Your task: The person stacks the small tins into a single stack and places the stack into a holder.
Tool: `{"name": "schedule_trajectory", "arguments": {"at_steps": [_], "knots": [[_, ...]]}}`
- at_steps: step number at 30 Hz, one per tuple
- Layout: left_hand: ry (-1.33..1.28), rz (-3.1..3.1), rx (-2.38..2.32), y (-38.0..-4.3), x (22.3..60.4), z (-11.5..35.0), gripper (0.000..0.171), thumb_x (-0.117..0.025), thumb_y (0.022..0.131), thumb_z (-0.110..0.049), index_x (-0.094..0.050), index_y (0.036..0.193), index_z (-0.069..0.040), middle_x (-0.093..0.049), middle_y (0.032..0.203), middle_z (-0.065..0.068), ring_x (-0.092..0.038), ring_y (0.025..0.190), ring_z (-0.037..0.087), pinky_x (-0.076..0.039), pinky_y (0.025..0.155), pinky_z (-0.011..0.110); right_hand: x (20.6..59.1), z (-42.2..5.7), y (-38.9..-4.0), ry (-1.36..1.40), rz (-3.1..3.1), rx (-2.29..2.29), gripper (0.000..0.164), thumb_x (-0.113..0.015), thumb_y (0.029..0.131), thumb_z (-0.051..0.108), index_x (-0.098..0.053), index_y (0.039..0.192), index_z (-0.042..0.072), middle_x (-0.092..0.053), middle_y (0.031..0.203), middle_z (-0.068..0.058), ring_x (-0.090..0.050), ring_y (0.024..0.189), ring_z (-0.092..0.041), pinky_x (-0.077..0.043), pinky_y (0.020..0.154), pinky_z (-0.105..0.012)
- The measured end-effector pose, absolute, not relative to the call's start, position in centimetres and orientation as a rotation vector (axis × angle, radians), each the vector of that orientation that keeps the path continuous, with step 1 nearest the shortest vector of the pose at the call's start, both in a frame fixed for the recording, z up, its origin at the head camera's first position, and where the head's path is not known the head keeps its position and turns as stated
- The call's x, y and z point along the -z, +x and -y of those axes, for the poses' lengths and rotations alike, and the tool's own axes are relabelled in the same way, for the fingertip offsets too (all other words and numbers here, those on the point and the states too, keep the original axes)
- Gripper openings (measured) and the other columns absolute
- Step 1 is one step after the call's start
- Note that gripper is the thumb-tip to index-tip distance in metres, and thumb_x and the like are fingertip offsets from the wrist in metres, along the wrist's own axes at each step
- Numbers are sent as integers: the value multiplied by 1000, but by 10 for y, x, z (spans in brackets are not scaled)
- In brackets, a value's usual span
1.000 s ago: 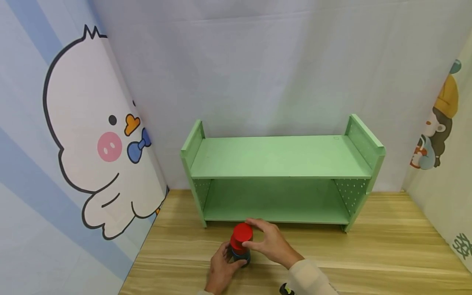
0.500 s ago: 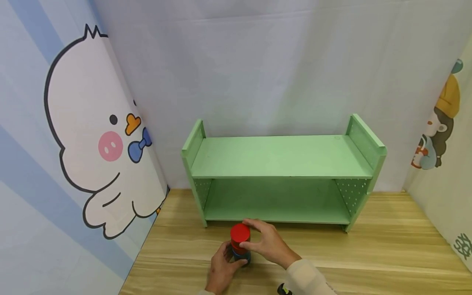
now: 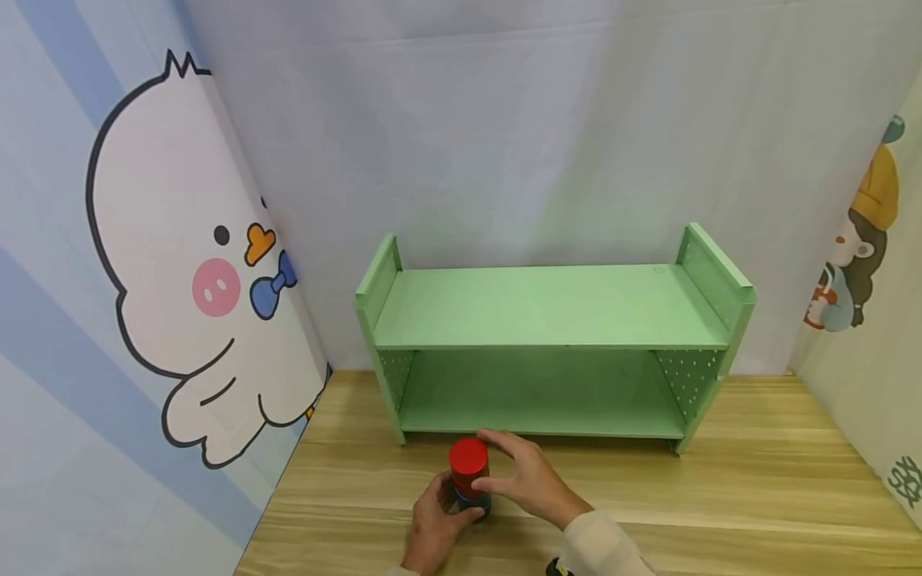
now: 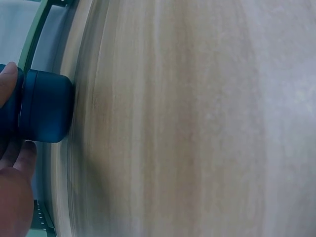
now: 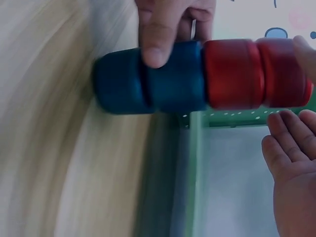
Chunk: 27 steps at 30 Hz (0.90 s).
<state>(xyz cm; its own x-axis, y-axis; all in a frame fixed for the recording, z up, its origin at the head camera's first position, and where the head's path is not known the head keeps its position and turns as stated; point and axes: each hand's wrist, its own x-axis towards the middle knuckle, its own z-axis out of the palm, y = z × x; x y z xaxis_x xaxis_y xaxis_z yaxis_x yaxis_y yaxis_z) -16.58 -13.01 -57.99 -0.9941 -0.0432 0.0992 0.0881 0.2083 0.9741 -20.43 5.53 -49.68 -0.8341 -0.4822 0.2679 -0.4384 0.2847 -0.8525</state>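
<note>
A red canister (image 3: 468,458) stands upright on a dark blue canister (image 3: 474,504), both round with a groove around the side. My left hand (image 3: 432,524) grips the blue one, thumb at the near side and fingers behind it. The left wrist view shows the lower end of the blue canister (image 4: 47,106) close to the table. My right hand (image 3: 529,480) surrounds the red canister loosely, thumb in front and fingers beyond. In the right wrist view the red canister (image 5: 234,74) lines up with the blue; the right fingers (image 5: 291,138) lie nearly straight just beside it.
A pale green two-tier shelf (image 3: 551,308) stands behind the hands on the wood-grain table (image 3: 346,480). Grey cloth (image 3: 519,136) hangs behind it. Printed cartoon panels flank both sides. A small dark object (image 3: 559,567) shows by the right sleeve.
The red canister has shifted slightly left, from off-centre to lined up over the blue one. My right hand has eased slightly right of it. The left hand has stayed in place.
</note>
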Motion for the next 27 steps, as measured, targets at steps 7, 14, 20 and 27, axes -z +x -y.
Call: {"name": "schedule_trajectory", "arguments": {"at_steps": [7, 14, 20, 27], "knots": [[-36, 2410, 1847, -166, 580, 131, 70, -89, 73, -5, -52, 131, 8, -59, 130, 29, -58, 121, 42, -52, 102, 42, 516, -63, -201, -776, -2457, 1583, 72, -83, 84, 23, -49, 141, -6, -58, 136, -21, -53, 127, -41, -43, 107, -59], [-64, 2423, 1823, -164, 580, 133, 70, -90, 72, -8, -53, 130, 7, -60, 130, 29, -59, 120, 42, -52, 102, 43, 543, -67, -201, -825, -2448, 1565, 66, -82, 84, 14, -51, 136, -13, -59, 132, -26, -56, 123, -42, -45, 105, -58], [-94, 2423, 1811, -163, 580, 134, 72, -90, 72, -11, -53, 131, 8, -59, 131, 28, -58, 121, 41, -52, 102, 43, 559, -68, -202, -834, -2430, 1559, 63, -81, 85, 16, -52, 134, -12, -60, 131, -25, -57, 121, -41, -45, 105, -57], [-96, 2400, 1828, -161, 581, 137, 68, -89, 73, -8, -55, 130, 7, -60, 130, 28, -57, 122, 42, -52, 102, 42, 567, -66, -204, -850, -2442, 1559, 59, -80, 87, 16, -54, 133, -10, -62, 127, -23, -59, 118, -40, -47, 104, -56]]}}
